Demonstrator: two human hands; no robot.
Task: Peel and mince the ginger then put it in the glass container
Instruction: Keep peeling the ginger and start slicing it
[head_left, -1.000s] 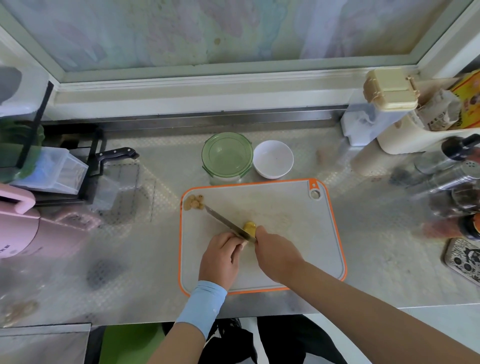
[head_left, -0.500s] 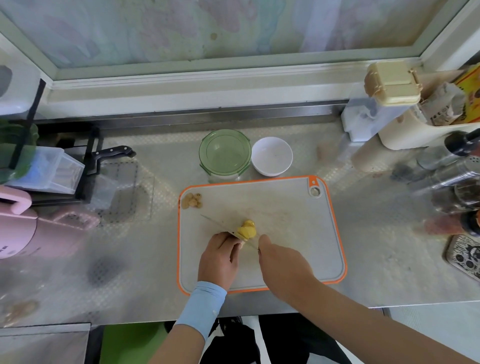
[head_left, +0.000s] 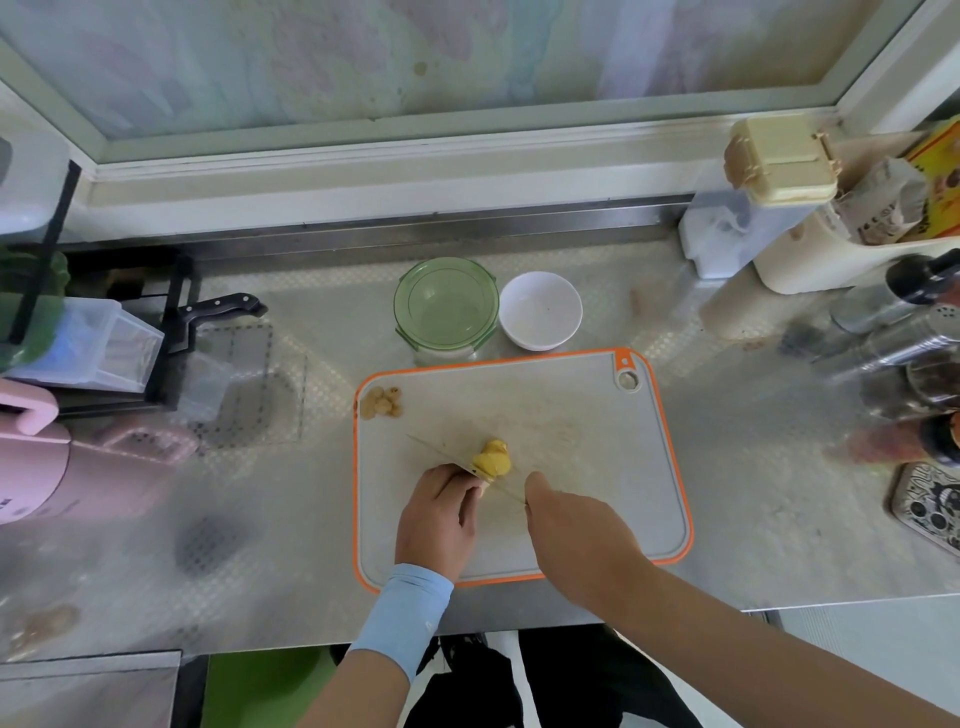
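The peeled yellow ginger is lying on the orange-rimmed cutting board, just beyond the fingertips of the left hand. This hand is clenched on the near end of the piece with the fingers curled under, most likely so that the tips are kept away from the edge and the piece is prevented from rolling. The exact contact is hidden by the knuckles. The right hand is closed around the handle of the kitchen knife, and the handle itself is covered by the palm. The thin blade is laid slantwise across the ginger, from the right hand out past the left hand, so it seems that a slice is being cut beside the left knuckles. The peeling is judged to be finished, since no skin can be seen, and the mincing only begun, because the ginger is in one lump. A small heap of brownish peelings is kept at the far-left corner of the board, well apart from both hands, probably to be out of the cutting place. Beyond the hands, just past the board, the glass container is standing on the bench with its green lid on, beside a white bowl. The lid must be removed before anything is put in.
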